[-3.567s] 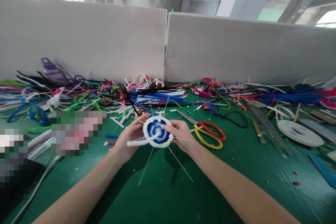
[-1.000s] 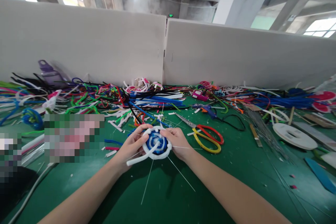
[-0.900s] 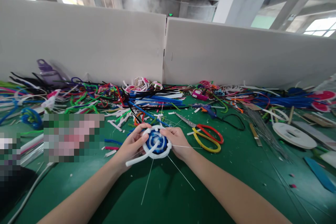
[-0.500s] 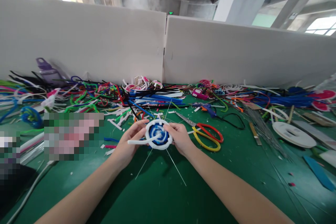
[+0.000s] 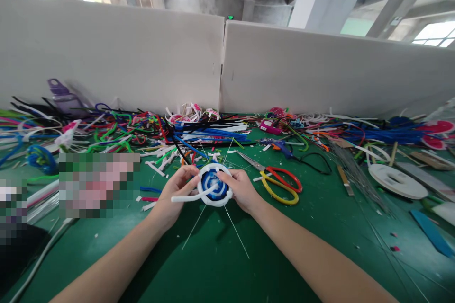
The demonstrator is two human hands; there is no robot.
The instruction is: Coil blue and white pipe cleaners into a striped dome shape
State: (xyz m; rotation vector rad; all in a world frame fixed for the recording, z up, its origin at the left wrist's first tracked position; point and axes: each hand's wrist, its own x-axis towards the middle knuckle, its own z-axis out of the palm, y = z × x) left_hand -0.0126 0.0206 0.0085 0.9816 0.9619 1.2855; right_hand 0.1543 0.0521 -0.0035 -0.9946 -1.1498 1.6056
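Between my two hands is a round pipe-cleaner piece (image 5: 227, 199), a blue and white spiral with a thick white rim. My left hand (image 5: 177, 194) is closed on its left edge, fingers bent around the rim. On the right edge, my right hand (image 5: 242, 190) pinches the rim with the thumb on top. A loose white pipe-cleaner end (image 5: 183, 198) sticks out to the left across my left fingers. Thin straight wires (image 5: 236, 232) stretch out from the piece, two toward me and others away. The underside is hidden.
Scissors (image 5: 280, 184) with red and yellow handles lie right of my hands. A blue glue gun (image 5: 282, 147) rests behind them. Pipe cleaners (image 5: 213, 133) are heaped along the white partition (image 5: 142, 57). A white spool (image 5: 398, 181) lies at right, a purple bottle (image 5: 66, 97) at back left.
The round piece has shifted slightly toward me and tilted a little, its wires moving with it. Both hands keep their hold on the rim.
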